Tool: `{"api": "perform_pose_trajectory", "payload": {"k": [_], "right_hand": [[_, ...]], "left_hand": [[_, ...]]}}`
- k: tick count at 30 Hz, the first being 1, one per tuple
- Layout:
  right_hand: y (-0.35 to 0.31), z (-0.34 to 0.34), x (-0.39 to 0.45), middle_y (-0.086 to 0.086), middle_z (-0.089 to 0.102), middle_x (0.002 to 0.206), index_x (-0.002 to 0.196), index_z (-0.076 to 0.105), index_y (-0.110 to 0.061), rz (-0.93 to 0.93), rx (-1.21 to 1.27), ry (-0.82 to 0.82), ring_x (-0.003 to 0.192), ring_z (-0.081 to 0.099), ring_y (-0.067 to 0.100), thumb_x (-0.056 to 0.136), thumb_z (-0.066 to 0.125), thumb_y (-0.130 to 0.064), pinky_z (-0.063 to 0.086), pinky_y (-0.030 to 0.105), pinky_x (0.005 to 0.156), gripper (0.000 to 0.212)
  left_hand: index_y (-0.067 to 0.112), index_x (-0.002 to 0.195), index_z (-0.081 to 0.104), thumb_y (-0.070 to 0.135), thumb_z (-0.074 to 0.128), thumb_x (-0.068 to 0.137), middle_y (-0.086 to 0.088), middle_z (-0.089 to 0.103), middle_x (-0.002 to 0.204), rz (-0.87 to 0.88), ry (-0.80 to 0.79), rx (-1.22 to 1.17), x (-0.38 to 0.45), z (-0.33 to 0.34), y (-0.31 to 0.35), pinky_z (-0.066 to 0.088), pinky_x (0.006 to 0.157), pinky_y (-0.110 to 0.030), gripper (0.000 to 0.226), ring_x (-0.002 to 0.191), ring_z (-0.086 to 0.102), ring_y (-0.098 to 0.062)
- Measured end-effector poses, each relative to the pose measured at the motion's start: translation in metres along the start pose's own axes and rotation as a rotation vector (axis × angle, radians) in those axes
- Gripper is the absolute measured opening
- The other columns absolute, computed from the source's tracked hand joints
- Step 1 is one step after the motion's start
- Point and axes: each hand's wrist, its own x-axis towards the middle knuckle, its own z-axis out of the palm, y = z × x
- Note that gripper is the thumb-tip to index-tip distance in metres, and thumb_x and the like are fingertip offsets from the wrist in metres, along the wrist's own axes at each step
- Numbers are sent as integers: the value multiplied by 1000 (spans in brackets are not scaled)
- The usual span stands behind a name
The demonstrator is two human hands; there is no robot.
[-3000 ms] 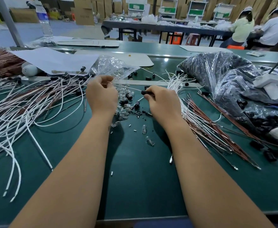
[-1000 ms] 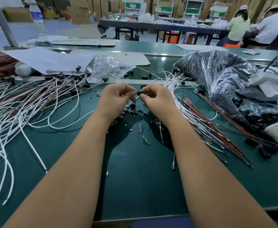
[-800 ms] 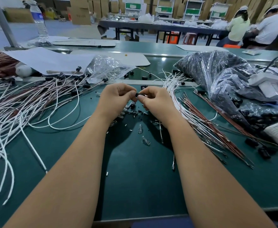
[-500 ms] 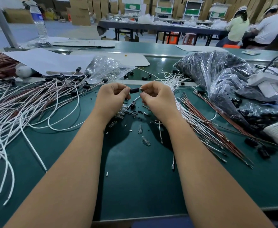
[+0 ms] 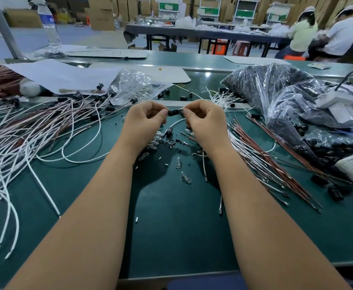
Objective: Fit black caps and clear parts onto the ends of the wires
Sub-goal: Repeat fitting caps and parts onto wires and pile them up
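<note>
The dark green work table (image 5: pixel 171 227) stands in a hall with cardboard boxes behind. Above its middle, the left hand (image 5: pixel 144 120) pinches a small black plastic cap (image 5: pixel 173 112) with curled fingers. The right hand (image 5: pixel 205 120), just beside the cap, pinches a thin white wire (image 5: pixel 176 122) at the cap's end. The wire tip is hidden, and small clear parts (image 5: pixel 184 176) lie below on the table.

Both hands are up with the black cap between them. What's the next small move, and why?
Probably push the wire end further into the black cap. The left hand pinches the cap, the right hand pinches the wire right at its mouth, and metal still shows there, so it looks not fully seated.
</note>
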Motion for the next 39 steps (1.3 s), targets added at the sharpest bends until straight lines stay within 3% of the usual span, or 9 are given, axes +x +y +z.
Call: {"api": "perform_pose_trajectory", "payload": {"k": [9, 16, 19, 22, 24, 27, 32, 36, 39], "right_hand": [[-1, -1, -1, 0, 67, 73, 81, 69, -16, -24, 58, 14, 66, 59, 11, 86, 68, -5, 54, 27, 69, 12], [-4, 2, -2, 1, 64, 72, 76, 64, -24, -45, 53, 21, 70, 62, 27, 87, 66, -6, 56, 44, 70, 21], [-5, 2, -3, 0, 63, 72, 75, 63, -27, -47, 46, 19, 74, 62, 36, 89, 64, -7, 55, 47, 67, 25], [-5, 1, -2, 0, 63, 74, 79, 64, -25, -27, 52, -2, 68, 63, 28, 91, 62, -7, 57, 42, 66, 21], [-5, 0, -2, 3, 64, 77, 86, 65, -18, 10, 135, -25, 62, 61, 13, 93, 58, -7, 55, 31, 62, 15], [-7, 1, -3, 6, 65, 76, 96, 66, -10, 32, 208, -145, 59, 59, 8, 94, 59, -8, 52, 21, 59, 8], [-8, 4, -3, 6, 61, 64, 93, 63, -1, 89, 293, -167, 51, 56, 11, 94, 57, -3, 50, 23, 53, 7], [-6, -1, -1, 5, 62, 62, 89, 64, -3, 140, 379, -182, 51, 57, 13, 96, 53, -5, 51, 24, 53, 13], [-7, -4, 1, 8, 63, 62, 89, 65, -2, 204, 387, -202, 49, 57, 15, 100, 47, -8, 52, 25, 52, 22]], "left_hand": [[10, 89, 67, 7, 65, 88, -2, 65, 71, -4, 15, -32, -1, 0, 4, 45, 57, -11, 4, 58, 58, -2], [15, 87, 70, 15, 69, 86, -19, 57, 68, 34, -22, -33, -1, -1, 4, 35, 51, -21, 1, 56, 43, -20], [16, 85, 72, 16, 72, 84, -31, 52, 66, 36, -40, -99, -2, -2, 6, 34, 59, -29, 1, 60, 40, -24], [18, 82, 74, 15, 75, 81, -42, 57, 79, 34, -17, -159, -2, -3, 7, 40, 68, -36, 4, 66, 48, -27], [17, 81, 74, 12, 75, 81, -38, 62, 84, 34, 4, -188, -2, -3, 8, 45, 71, -37, 5, 69, 53, -26], [11, 82, 73, 7, 74, 81, -30, 67, 83, 37, -18, -196, -2, 0, 9, 48, 73, -35, 4, 70, 57, -23], [8, 96, 71, -1, 64, 86, 13, 65, 54, 15, -69, -204, -2, 4, 13, 41, 52, -8, 15, 48, 55, 4], [12, 91, 70, 1, 60, 89, 13, 49, 39, -76, -102, -246, -2, 4, 13, 29, 39, -12, 15, 35, 34, 0], [7, 95, 71, 5, 63, 89, 15, 53, 42, -76, -79, -185, -3, 8, 11, 32, 43, -9, 11, 37, 40, 1]]}}
